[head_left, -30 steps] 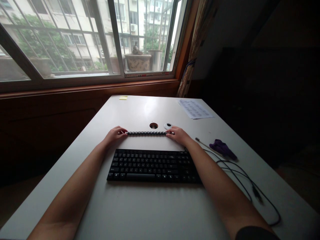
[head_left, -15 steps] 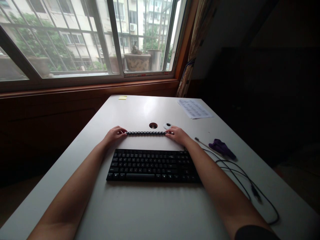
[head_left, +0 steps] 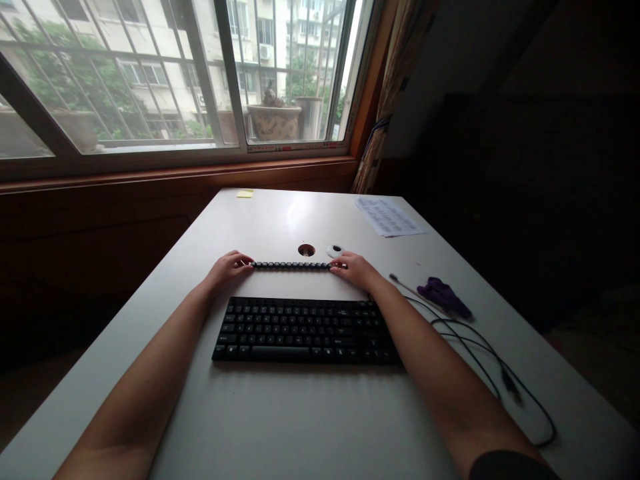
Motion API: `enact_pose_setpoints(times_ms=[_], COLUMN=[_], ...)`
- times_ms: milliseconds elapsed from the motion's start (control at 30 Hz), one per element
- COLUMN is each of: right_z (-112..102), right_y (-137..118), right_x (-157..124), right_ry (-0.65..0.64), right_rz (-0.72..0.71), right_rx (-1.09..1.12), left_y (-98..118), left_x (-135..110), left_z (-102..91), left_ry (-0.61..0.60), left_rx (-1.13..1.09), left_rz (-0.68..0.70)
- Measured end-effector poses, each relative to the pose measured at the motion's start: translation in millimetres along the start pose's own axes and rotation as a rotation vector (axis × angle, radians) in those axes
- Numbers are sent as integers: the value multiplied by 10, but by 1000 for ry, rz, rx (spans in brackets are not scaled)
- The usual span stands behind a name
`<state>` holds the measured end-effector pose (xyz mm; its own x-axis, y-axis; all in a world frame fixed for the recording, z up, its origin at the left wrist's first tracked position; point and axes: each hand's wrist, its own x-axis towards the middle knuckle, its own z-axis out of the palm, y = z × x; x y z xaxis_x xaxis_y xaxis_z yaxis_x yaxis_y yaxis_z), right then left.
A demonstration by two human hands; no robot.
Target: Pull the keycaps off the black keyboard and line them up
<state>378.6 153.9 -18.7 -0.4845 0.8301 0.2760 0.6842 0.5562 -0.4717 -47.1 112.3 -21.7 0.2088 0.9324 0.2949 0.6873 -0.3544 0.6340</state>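
Observation:
A row of several loose black keycaps [head_left: 291, 265] lies in a straight line on the white desk [head_left: 280, 427], just beyond a black keyboard [head_left: 304, 330]. My left hand [head_left: 229, 267] rests at the row's left end with curled fingers pressed against it. At the right end sits my right hand [head_left: 354, 269], fingers also curled and touching the last keycaps. Both forearms reach across the desk on either side of the keyboard.
A round cable hole [head_left: 307, 250] and a small white object [head_left: 335, 251] lie just past the row. To the right are a purple object [head_left: 444, 297], a thin tool [head_left: 407, 286], the keyboard's black cable [head_left: 500, 373] and a printed sheet [head_left: 389, 217]. A yellow note [head_left: 245, 193] sits by the window.

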Motion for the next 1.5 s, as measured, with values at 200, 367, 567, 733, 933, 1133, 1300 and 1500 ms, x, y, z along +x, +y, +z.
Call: enact_pose_setpoints(times_ms=[200,367,567,733,933,1133,1300,1500], right_z=[0,-6,-9,-16,-19,-13,-17,-22], right_y=[3,-7,-15,-22,-17,-11,-28,-35], right_x=[-5,-10,-13,-14,-13,-13,-20,-23], right_ry=[-5,-8,-5,-8,-12,-6,-8,-8], right_rz=[1,0,3,11,-4,-12,-15,-15], right_rx=[3,-1,-9,-2,-6,-7,-4,14], left_y=[-6,-3,6,20,23,17,39,76], left_x=[-2,-5,-5,-8,-12,-12,-20,-26], left_z=[6,8,6,2,2,5,7,-3], left_ry=[2,4,2,2,4,1,12,10], left_rx=[4,-4,-6,-9,-31,-41,-47,-55], left_rz=[6,3,6,7,5,-6,0,0])
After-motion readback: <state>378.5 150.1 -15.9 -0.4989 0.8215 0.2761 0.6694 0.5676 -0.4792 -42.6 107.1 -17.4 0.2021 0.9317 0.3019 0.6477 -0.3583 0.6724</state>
